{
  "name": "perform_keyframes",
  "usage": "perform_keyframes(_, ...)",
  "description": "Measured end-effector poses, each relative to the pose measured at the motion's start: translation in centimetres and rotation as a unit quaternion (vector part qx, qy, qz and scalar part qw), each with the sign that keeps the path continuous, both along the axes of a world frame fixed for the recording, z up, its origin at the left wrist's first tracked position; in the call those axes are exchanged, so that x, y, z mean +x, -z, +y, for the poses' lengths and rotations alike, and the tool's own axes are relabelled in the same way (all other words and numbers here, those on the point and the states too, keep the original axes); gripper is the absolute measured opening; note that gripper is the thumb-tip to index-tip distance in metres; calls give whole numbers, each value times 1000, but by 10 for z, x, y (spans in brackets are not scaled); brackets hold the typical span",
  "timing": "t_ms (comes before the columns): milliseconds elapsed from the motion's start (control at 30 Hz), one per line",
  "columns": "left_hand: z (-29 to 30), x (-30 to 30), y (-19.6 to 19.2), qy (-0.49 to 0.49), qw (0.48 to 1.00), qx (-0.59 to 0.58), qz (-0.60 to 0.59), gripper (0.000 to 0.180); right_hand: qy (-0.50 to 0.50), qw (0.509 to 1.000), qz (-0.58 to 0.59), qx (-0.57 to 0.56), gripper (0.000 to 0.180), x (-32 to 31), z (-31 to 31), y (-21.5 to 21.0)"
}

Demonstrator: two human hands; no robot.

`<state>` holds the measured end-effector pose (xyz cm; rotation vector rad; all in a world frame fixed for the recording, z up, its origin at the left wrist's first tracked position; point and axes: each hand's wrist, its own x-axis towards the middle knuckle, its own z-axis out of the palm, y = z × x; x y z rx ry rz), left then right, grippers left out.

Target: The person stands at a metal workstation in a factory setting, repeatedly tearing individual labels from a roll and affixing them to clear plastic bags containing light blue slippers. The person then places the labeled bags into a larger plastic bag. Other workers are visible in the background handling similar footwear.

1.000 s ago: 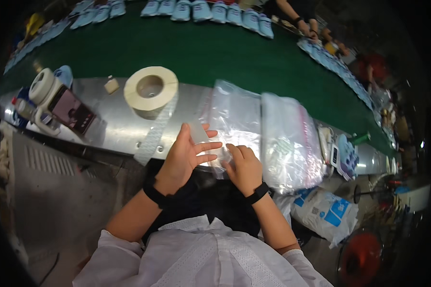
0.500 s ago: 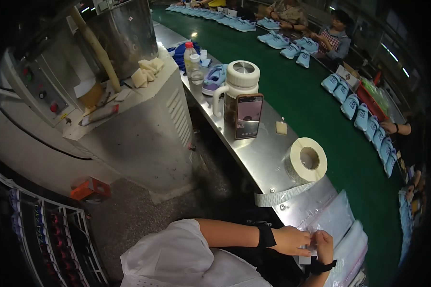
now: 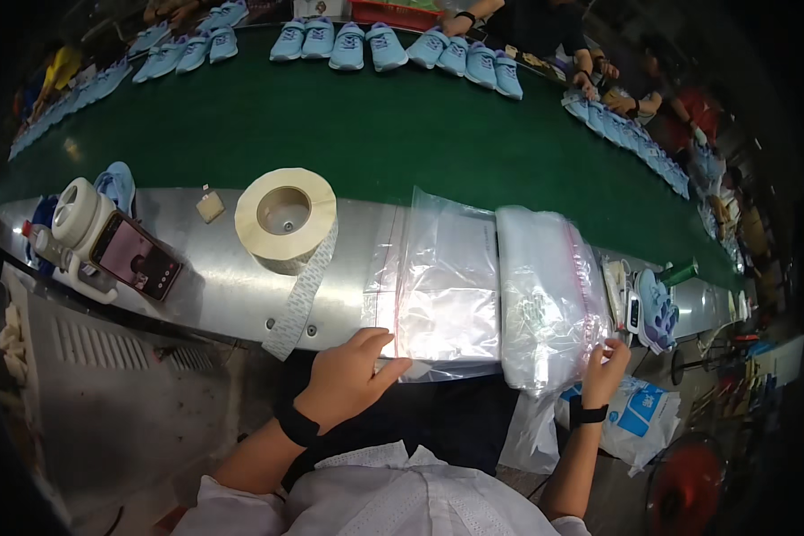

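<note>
At the far left of the steel worktop point(image 3: 205, 295), a phone point(image 3: 134, 257) leans on a white stand point(image 3: 79, 214), and near it a big roll of paper tape point(image 3: 285, 219) trails a loose strip point(image 3: 302, 299) over the front edge; a sleeve catching that strip could probably drag the roll off. The left hand point(image 3: 348, 380) lies at the near edge with its fingers point(image 3: 377, 339) spread and flat, the tips touching the lower left corner of a stack of clear plastic bags point(image 3: 447, 286). The stack's near edge already overhangs the worktop, so a sideways push from that hand might slide the slick sheets apart or onto the lap. Further right, a thicker bundle of zip bags point(image 3: 549, 299) also droops past the edge. The right hand point(image 3: 604, 371) has its fingers curled together at the bundle's lower right corner, seemingly pinching it; a pull there could likely tip the whole bundle down toward the blue-and-white bag point(image 3: 630, 424) below.
</note>
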<state>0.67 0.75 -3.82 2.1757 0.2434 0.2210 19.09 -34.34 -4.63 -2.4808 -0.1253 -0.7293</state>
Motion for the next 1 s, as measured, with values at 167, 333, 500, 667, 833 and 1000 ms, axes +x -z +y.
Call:
perform_keyframes(167, 5, 13, -17, 17, 936, -345, -67, 36, -280, 936, 209, 47, 21, -71, 158, -33)
perform_keyframes(333, -1, 75, 41, -33, 776, -615, -141, 61, -283, 955, 50, -79, 26, -77, 236, 22)
perform_keyframes(500, 1, 71, 56, -60, 729, -666, -146, 63, -335, 938, 85, -26, 16, -60, 215, 40)
perform_keyframes(667, -2, 69, 62, -78, 904, -414, -71, 33, -290, 817, 303, 396, 14, -50, 178, 26)
perform_keyframes(833, -9, 107, 46, 120, 984, -125, -27, 23, -364, 786, 264, 424, 9, -57, 174, 7)
perform_keyframes(1000, -36, 151, 35, 39, 895, -415, 159, 25, -401, 823, 191, 354, 6, -44, 161, -13)
